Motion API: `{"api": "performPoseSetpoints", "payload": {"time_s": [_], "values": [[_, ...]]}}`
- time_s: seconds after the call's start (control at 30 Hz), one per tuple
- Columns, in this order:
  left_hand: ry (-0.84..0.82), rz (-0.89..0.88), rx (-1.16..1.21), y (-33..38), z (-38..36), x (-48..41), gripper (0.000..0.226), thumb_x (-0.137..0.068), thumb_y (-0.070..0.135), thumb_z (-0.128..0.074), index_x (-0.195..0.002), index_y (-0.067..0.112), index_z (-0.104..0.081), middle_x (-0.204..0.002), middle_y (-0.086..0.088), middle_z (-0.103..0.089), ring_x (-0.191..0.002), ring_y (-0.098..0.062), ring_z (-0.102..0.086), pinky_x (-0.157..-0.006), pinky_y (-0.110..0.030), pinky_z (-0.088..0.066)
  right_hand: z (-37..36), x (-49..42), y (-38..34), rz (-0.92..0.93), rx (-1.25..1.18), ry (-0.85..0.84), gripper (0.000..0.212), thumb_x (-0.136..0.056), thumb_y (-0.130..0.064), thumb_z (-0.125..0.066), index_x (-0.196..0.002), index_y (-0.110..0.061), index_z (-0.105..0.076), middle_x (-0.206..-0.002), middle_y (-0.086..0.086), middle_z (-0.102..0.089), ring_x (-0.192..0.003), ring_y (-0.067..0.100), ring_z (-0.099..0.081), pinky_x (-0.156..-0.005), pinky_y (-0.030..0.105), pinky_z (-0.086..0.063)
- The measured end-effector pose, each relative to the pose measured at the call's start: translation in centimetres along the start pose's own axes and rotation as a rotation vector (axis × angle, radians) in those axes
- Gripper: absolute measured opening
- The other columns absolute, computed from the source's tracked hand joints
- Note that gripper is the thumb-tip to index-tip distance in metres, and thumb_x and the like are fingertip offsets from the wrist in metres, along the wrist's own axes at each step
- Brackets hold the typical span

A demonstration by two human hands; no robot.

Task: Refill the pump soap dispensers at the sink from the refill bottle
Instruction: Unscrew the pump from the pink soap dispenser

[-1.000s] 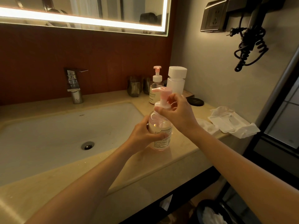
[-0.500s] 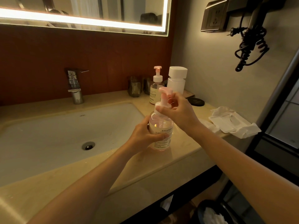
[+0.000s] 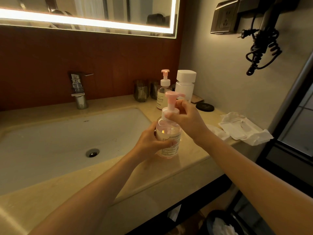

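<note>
head view: a clear, round-shouldered plastic pump dispenser [image 3: 167,139] with pale pink liquid inside and a printed label stands upright on the glossy beige stone counter [image 3: 194,160], just right of the white, smooth, rectangular sink basin [image 3: 59,141]. its pink pump head [image 3: 172,95] has a flat top and a short spout pointing right, above a white ribbed collar [image 3: 169,111].

the left hand [image 3: 149,141] wraps the dispenser's body from the left, fingers curled behind it and the thumb lying across the label. the right hand [image 3: 186,119] comes over from the right with the wrist raised; its fingertips [image 3: 168,114] clasp the white collar just under the pump head, the rest of the fingers bent inward. both forearms are bare and reach forward from the lower edge.

behind, near the wall, a second dispenser [image 3: 162,97] with a pink pump stands beside a white, opaque refill bottle [image 3: 184,87] with a blocky cap; the two are close together. left of them are two dark cups [image 3: 140,90]. a chrome square faucet [image 3: 78,90] stands behind the basin. a black round disc [image 3: 205,106] and crumpled white tissues [image 3: 243,129] lie to the right.
</note>
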State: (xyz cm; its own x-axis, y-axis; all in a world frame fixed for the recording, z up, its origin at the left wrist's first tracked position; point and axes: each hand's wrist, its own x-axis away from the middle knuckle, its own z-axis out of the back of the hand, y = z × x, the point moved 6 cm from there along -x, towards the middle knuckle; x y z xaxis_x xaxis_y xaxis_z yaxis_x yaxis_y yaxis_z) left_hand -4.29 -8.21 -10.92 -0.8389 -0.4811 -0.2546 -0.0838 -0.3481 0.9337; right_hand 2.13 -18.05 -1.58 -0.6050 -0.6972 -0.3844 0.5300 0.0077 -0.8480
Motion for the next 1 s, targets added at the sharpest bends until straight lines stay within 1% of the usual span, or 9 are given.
{"api": "performPoseSetpoints", "payload": {"time_s": [0.1,0.2,0.37,0.43,0.53,0.63,0.73,0.87,1.0], "values": [[0.002,-0.006,0.004,0.3,0.0,0.1,0.063,-0.067,0.020,-0.081,-0.116,0.037,-0.046,-0.105,0.011,-0.064,-0.096,-0.003,-0.062,-0.074,-0.019,-0.049,-0.2,0.1,-0.1,-0.030,-0.119,-0.105,0.034,-0.090,-0.011,-0.053,-0.124,-0.013,-0.046,-0.111,-0.001,-0.055,-0.104,0.014,-0.052,-0.081,0.017,-0.045],[0.004,-0.014,0.016,0.2,0.0,0.1,0.063,-0.066,0.020,-0.082,-0.118,0.034,-0.048,-0.106,0.008,-0.065,-0.096,-0.005,-0.063,-0.078,-0.023,-0.052,-0.6,0.3,-0.2,-0.002,-0.022,-0.156,0.043,-0.089,-0.020,-0.057,-0.129,-0.015,-0.042,-0.117,-0.002,-0.049,-0.106,0.012,-0.048,-0.076,0.011,-0.040],[-0.009,-0.011,0.025,0.1,0.0,0.1,0.060,-0.067,0.021,-0.081,-0.116,0.032,-0.049,-0.107,0.007,-0.065,-0.098,-0.006,-0.063,-0.081,-0.027,-0.052,0.1,0.3,-0.9,0.141,0.270,0.046,0.056,-0.077,-0.032,-0.071,-0.122,-0.011,-0.046,-0.109,-0.003,-0.043,-0.098,0.009,-0.044,-0.067,0.004,-0.035],[-0.006,-0.015,0.029,0.1,0.0,0.0,0.065,-0.066,0.021,-0.082,-0.121,0.029,-0.049,-0.108,0.005,-0.065,-0.099,-0.008,-0.063,-0.083,-0.030,-0.053,0.2,0.2,-0.9,0.138,0.219,0.033,0.050,-0.079,-0.022,-0.070,-0.122,-0.010,-0.047,-0.110,0.000,-0.050,-0.099,0.012,-0.049,-0.071,0.007,-0.039],[-0.006,-0.014,0.027,0.0,0.0,0.0,0.072,-0.060,0.030,-0.083,-0.123,0.030,-0.048,-0.109,0.006,-0.065,-0.100,-0.010,-0.063,-0.084,-0.033,-0.053,-0.5,0.4,-0.8,0.087,0.060,-0.089,0.045,-0.086,-0.006,-0.059,-0.128,-0.010,-0.043,-0.115,0.003,-0.053,-0.110,0.021,-0.052,-0.085,0.022,-0.042],[-0.012,-0.008,0.027,0.1,0.0,0.1,0.072,-0.057,0.035,-0.082,-0.121,0.032,-0.049,-0.108,0.006,-0.066,-0.100,-0.011,-0.063,-0.087,-0.037,-0.053,-0.9,0.2,-0.6,0.051,0.064,-0.082,0.051,-0.086,-0.020,-0.062,-0.132,-0.013,-0.041,-0.123,0.005,-0.053,-0.112,0.019,-0.051,-0.089,0.030,-0.045],[-0.022,0.001,0.031,0.1,0.0,0.2,0.065,-0.061,0.027,-0.083,-0.116,0.034,-0.050,-0.110,0.004,-0.065,-0.102,-0.014,-0.063,-0.091,-0.043,-0.051,-0.3,-0.1,-0.7,0.078,0.232,0.090,0.062,-0.076,-0.038,-0.070,-0.126,-0.011,-0.045,-0.121,0.006,-0.050,-0.109,0.018,-0.050,-0.091,0.030,-0.046],[-0.007,0.004,0.013,0.1,-0.1,0.1,0.080,-0.054,0.041,-0.081,-0.125,0.026,-0.048,-0.110,0.005,-0.066,-0.101,-0.013,-0.063,-0.090,-0.043,-0.052,-0.2,0.2,-1.1,0.118,0.210,0.151,0.048,-0.079,-0.025,-0.070,-0.120,-0.011,-0.048,-0.110,0.002,-0.052,-0.100,0.014,-0.050,-0.084,0.021,-0.043],[-0.002,0.002,-0.005,0.1,0.0,0.2,0.079,-0.057,0.039,-0.082,-0.126,0.026,-0.047,-0.112,0.004,-0.065,-0.103,-0.015,-0.062,-0.090,-0.045,-0.052,-0.8,0.3,-1.1,0.077,0.051,0.004,0.034,-0.088,-0.013,-0.056,-0.121,-0.017,-0.049,-0.109,-0.002,-0.051,-0.105,0.015,-0.049,-0.094,0.033,-0.045]]}}
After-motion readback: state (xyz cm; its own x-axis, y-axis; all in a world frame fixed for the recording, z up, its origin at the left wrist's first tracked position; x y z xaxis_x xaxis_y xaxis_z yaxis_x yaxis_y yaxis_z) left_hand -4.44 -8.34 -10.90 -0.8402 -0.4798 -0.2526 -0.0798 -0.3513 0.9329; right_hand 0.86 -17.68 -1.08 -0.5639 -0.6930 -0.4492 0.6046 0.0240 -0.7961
